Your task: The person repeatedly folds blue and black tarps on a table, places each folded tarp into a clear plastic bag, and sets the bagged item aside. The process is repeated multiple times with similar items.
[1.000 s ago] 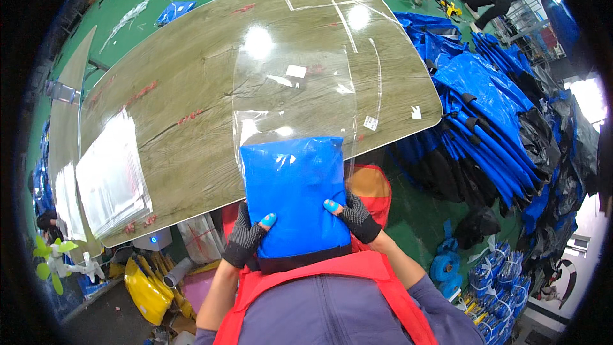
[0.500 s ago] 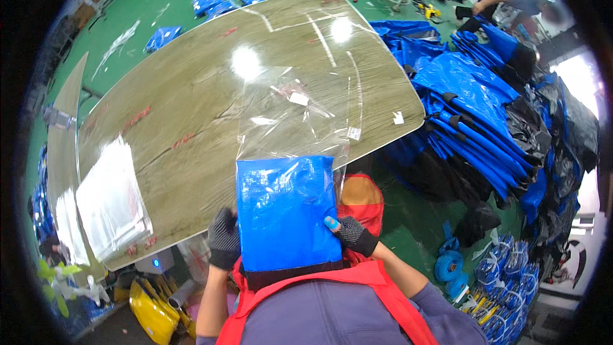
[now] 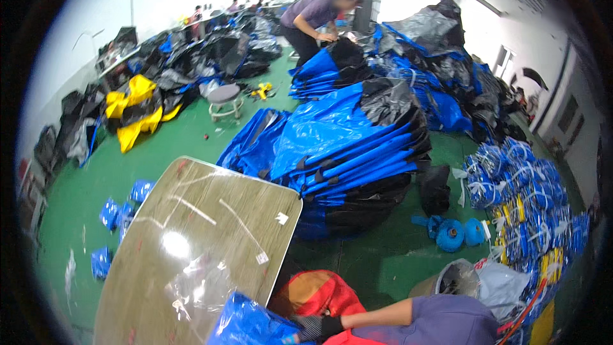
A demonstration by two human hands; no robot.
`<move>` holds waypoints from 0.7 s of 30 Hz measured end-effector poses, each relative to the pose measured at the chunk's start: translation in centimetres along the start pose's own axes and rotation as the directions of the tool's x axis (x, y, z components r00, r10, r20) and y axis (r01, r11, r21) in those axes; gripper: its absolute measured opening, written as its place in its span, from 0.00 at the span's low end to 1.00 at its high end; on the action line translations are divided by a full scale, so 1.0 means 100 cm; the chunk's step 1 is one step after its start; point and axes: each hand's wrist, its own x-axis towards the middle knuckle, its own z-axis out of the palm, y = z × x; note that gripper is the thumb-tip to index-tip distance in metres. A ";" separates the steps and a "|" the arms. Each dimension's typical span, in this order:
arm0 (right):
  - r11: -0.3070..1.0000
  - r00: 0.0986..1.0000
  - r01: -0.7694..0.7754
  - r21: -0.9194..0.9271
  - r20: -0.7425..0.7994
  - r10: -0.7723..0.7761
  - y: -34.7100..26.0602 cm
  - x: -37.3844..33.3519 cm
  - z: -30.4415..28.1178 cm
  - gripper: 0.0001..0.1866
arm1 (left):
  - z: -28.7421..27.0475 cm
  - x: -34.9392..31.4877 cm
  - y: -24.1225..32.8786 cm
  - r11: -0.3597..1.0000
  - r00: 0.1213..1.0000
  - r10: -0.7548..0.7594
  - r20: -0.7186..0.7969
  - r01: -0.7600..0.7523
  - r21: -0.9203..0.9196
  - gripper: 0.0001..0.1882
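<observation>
A folded blue tarp bundle (image 3: 246, 322) lies at the lower edge, its near part cut off by the picture. My right hand (image 3: 314, 328), in a dark knit glove with a pale blue fingertip, grips the bundle's right edge. From the bundle's far end a clear plastic bag (image 3: 201, 287) spreads over the wood-grain table (image 3: 211, 211). Nothing of my left hand shows.
A large stack of folded blue and black tarps (image 3: 345, 134) rises beyond the table. A red and tan bag (image 3: 319, 291) sits beside its right edge. Blue strap rolls (image 3: 450, 235), tied bundles (image 3: 520, 198) and a stool (image 3: 223, 99) stand about; a person (image 3: 313, 16) bends over farther tarps.
My view has swung up and to the right, bringing the room and the bending person into sight. My left hand has left the picture; my right hand stays at the blue bundle's edge.
</observation>
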 end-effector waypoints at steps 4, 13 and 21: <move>0.989 0.989 -0.135 0.067 0.073 0.130 -0.024 -0.018 0.005 0.35 | 0.002 0.010 0.000 0.999 0.998 -0.036 0.058 0.036 -0.008 0.21; 0.938 0.998 -0.038 -0.343 0.041 0.055 -0.022 -0.036 0.009 0.41 | -0.012 -0.007 -0.005 0.991 0.994 -0.077 0.080 0.086 -0.104 0.24; 0.938 0.968 -0.160 -0.309 0.135 0.210 0.000 -0.045 -0.008 0.41 | -0.039 -0.043 -0.026 0.889 0.956 -0.226 0.185 0.280 -0.361 0.27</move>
